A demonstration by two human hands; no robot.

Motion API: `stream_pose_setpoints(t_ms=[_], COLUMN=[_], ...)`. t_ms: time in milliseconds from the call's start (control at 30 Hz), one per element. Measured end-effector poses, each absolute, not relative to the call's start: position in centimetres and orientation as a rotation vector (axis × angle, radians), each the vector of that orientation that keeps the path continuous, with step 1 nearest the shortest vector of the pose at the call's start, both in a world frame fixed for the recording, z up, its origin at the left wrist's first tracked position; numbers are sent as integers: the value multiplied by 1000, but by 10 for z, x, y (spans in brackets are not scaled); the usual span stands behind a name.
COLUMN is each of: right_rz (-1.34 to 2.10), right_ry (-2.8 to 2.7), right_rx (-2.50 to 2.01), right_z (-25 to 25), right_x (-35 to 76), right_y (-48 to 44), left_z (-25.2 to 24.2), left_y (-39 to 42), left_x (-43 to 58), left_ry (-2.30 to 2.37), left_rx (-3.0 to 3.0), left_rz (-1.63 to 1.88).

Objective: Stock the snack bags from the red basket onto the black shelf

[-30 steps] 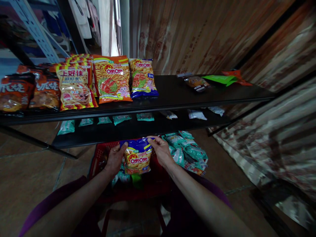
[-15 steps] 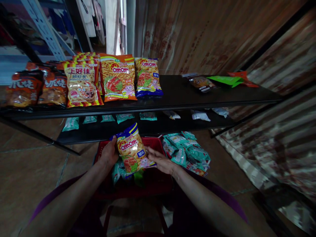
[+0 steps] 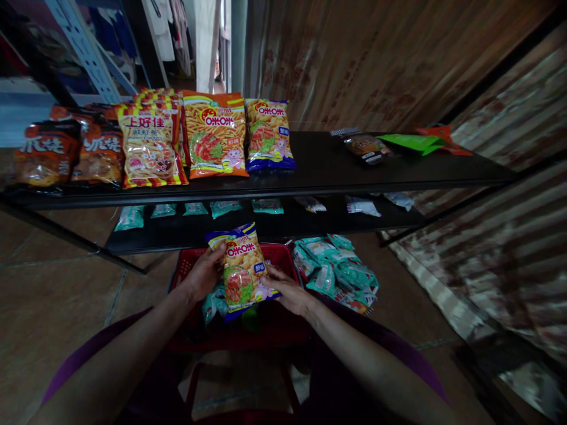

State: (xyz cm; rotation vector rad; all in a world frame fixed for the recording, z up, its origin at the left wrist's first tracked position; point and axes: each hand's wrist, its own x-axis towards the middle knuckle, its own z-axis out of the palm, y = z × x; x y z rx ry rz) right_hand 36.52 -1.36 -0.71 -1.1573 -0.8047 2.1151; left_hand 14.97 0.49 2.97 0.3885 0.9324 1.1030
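Note:
Between my two hands is a blue-and-yellow bag of snack chips (image 3: pixel 243 268), its printed front facing me, tilted slightly. My left hand (image 3: pixel 204 274) grips its left edge, with the fingers partly hidden behind the bag. My right hand (image 3: pixel 286 290) holds the lower right side, fingers against the bag's edge. Below them stands a red basket (image 3: pixel 283 330) with teal packets (image 3: pixel 215 304) and something green inside. A matching blue-and-yellow bag (image 3: pixel 269 134) stands upright on the upper shelf, right of a larger orange bag (image 3: pixel 215 136).
The black upper shelf (image 3: pixel 310 177) also bears red-and-yellow bags (image 3: pixel 151 147), dark orange bags (image 3: pixel 46 150), a brown packet (image 3: pixel 367 149) and a green packet (image 3: pixel 411 143). Small teal packets (image 3: pixel 267 205) lie along the lower shelf. A pile of teal packets (image 3: pixel 336 268) sits right of the basket.
My left hand has shifted right and further over the bag's left side. The bag has turned more upright and moved slightly right; my right hand stays on it.

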Motion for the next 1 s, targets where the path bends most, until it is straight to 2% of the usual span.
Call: stream_pose_setpoints(t_ms=[233, 600, 1000], right_rz=[2132, 2168, 2106], right_ry=[-805, -842, -726], right_rx=[-1066, -1061, -1186], right_z=[-9, -8, -9], right_x=[364, 363, 359], right_y=[-15, -19, -25], left_z=[34, 25, 24], left_y=[-4, -1, 3], left_x=[159, 158, 158], left_ry=[927, 1085, 1022], left_rx=[342, 372, 290], left_rz=[1012, 1131, 1133])
